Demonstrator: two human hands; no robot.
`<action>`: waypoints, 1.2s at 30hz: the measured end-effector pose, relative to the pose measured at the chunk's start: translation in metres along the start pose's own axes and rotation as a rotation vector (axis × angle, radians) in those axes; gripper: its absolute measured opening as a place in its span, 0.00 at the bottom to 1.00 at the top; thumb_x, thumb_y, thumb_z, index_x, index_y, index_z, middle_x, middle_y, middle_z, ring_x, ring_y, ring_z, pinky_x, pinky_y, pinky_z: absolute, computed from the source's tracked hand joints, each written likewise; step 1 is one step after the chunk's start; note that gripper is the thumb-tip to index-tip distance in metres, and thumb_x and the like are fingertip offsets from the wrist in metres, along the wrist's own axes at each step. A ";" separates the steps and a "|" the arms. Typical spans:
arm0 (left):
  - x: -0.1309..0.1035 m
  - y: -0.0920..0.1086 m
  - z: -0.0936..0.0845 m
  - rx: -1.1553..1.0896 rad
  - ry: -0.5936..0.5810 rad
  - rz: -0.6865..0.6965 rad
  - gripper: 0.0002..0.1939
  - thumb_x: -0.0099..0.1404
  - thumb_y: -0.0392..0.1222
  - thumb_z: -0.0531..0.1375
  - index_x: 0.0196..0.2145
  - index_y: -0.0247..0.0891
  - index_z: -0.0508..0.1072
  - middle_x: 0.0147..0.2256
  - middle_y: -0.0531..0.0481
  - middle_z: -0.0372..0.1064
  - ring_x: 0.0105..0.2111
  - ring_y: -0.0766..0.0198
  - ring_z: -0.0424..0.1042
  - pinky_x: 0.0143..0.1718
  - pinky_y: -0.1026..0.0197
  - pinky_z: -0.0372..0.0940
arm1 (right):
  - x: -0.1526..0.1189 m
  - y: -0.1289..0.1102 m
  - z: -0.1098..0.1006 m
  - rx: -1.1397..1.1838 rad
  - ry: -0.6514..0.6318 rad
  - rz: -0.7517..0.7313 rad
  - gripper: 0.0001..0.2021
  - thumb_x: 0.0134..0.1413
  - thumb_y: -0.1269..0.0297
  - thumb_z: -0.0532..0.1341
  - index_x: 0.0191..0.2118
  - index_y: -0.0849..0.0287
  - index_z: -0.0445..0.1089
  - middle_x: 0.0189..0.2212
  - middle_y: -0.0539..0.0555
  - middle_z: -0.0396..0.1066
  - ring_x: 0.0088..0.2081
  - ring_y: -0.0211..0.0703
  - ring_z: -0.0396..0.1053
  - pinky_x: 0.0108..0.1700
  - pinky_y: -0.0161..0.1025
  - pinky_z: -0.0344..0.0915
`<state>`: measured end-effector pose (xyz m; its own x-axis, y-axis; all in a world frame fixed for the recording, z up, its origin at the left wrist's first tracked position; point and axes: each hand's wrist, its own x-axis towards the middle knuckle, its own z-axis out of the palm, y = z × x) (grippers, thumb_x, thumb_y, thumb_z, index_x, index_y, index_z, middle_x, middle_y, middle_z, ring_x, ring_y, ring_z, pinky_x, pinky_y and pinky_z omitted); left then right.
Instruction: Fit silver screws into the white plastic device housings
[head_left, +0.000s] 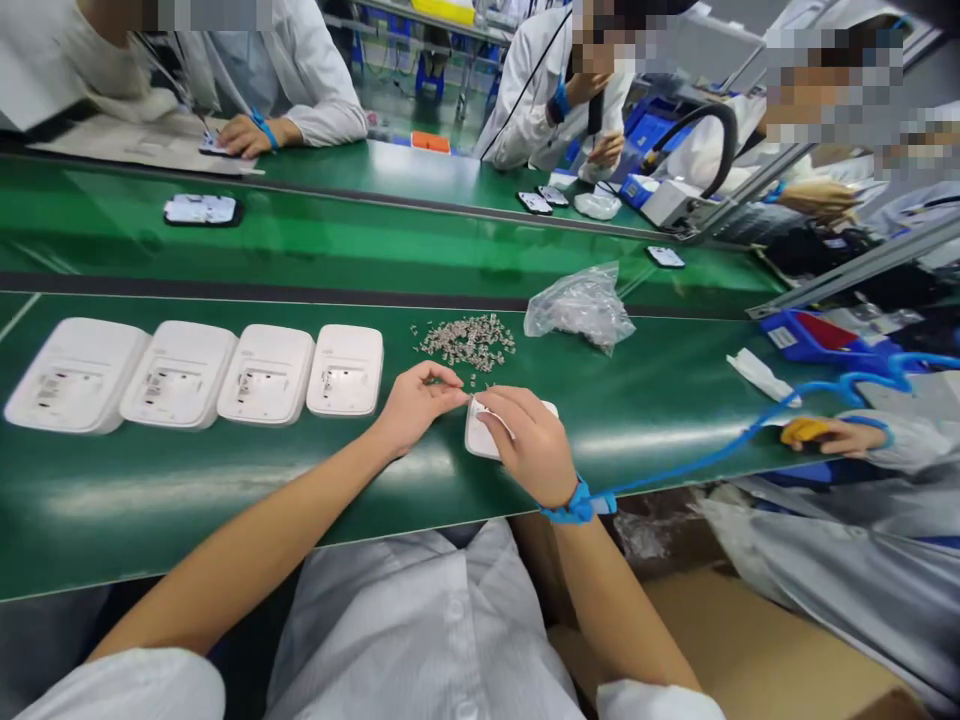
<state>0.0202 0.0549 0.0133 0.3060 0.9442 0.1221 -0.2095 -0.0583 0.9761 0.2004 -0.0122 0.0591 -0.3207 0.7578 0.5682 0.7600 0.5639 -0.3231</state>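
Green worktop (660,385), left hand (414,408) beside and right hand (534,442) over white device (481,441), both grips unclear.

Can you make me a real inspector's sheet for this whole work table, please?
Surface: green tabletop, with shiny glare.
Job's things: four white cases in a row; another white case, partly hidden by the right hand; small metal parts heaped loose.
Clutter: clear plastic bag; white strip.
Hands: left hand near that case's edge; right hand over it; what they grip is unclear.
Cables: blue cord runs to the blue wristband.
Surroundings: co-workers across the table; blue bin at right.
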 end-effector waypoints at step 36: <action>-0.042 -0.007 0.036 1.261 -0.522 0.669 0.17 0.74 0.48 0.53 0.49 0.32 0.71 0.50 0.41 0.69 0.54 0.53 0.63 0.47 0.50 0.51 | -0.003 0.043 -0.014 -0.320 -0.285 -0.074 0.13 0.67 0.69 0.58 0.35 0.59 0.79 0.35 0.56 0.74 0.37 0.48 0.66 0.39 0.42 0.65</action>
<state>0.0417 0.0038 0.0079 0.8206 0.4314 0.3749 0.3846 -0.9020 0.1960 0.2420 0.0053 0.0537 -0.4896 0.8051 0.3348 0.8520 0.5234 -0.0127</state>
